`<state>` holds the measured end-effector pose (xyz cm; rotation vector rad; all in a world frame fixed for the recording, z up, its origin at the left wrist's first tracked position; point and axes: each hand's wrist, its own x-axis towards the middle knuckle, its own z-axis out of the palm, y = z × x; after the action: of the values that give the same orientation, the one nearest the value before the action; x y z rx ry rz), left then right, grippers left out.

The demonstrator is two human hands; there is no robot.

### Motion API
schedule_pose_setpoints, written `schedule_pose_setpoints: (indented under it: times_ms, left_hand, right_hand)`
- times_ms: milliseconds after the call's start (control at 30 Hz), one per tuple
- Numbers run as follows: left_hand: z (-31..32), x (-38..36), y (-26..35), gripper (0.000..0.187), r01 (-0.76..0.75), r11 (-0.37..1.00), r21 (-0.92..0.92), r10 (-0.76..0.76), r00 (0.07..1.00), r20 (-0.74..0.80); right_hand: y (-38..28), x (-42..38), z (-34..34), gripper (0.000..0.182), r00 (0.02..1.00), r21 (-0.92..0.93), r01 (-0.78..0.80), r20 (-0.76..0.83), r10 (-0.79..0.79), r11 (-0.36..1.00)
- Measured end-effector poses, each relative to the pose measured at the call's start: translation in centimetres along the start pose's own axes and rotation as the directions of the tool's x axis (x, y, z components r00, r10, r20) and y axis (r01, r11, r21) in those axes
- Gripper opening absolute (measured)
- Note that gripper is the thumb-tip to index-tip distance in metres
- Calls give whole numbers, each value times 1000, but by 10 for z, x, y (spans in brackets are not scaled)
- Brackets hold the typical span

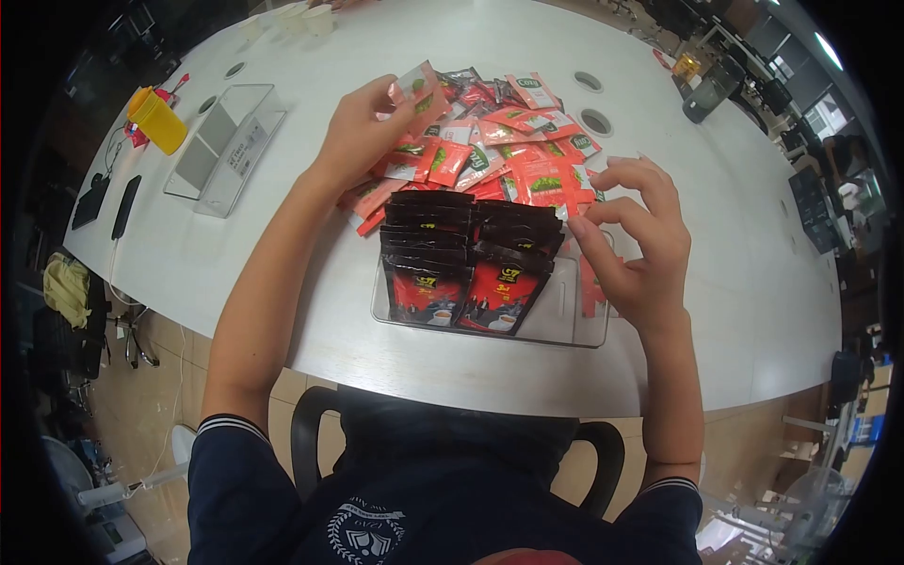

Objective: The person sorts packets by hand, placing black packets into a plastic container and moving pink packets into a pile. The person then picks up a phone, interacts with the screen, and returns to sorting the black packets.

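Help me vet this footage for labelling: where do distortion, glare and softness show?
In the head view, wide-angle bending bows the edge of the table and the corners go black; in the head view, a ceiling light glares white at upper right; in the head view, small print on the red-and-black packets is too soft to read.

Pink sachets (546, 176) partly hidden behind black packets (428, 287), small print (506, 292) unreadable, shirt (443, 499) cut off below
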<state>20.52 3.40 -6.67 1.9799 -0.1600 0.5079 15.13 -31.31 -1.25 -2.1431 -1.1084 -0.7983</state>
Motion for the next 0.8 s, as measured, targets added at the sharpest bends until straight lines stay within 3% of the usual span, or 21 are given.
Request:
schedule_pose_setpoints:
  times_ms: [100,200,300,400,500,600,633,733,800]
  left_hand:
    - [-9,1,13,20,90,993,-79,-91,996,1]
    - [-16,6,3,14,15,944,-330,37,988,151]
    - [-22,8,-1,15,35,986,-162,-23,997,79]
    - [-33,11,1,16,67,969,-237,-24,983,180]
    - [-29,20,-16,29,-122,985,-124,124,992,9]
    - [-21,44,-13,40,-79,996,53,77,996,40]
    - [-16,53,-5,46,-41,992,117,25,991,130]
    - [7,97,-21,52,-85,855,511,-2,986,167]
    - [22,113,-24,56,44,665,745,-244,956,162]
  right_hand:
    - [-1,0,1,17,1000,1,-2,0,2,1000]
    - [-1,0,0,16,1000,-13,3,8,-3,1000]
    - [-1,0,0,16,1000,-16,5,8,-5,1000]
    - [0,0,-1,16,1000,-10,9,8,-9,1000]
    - [0,1,-2,17,1000,-1,15,14,-15,1000]
    - [4,1,-2,16,1000,14,9,-10,-9,1000]
    - [7,1,0,16,1000,21,8,-11,-8,1000]
    - [15,-2,4,16,1000,51,-25,-3,25,998]
    - [20,-6,9,16,997,87,-80,13,79,993]
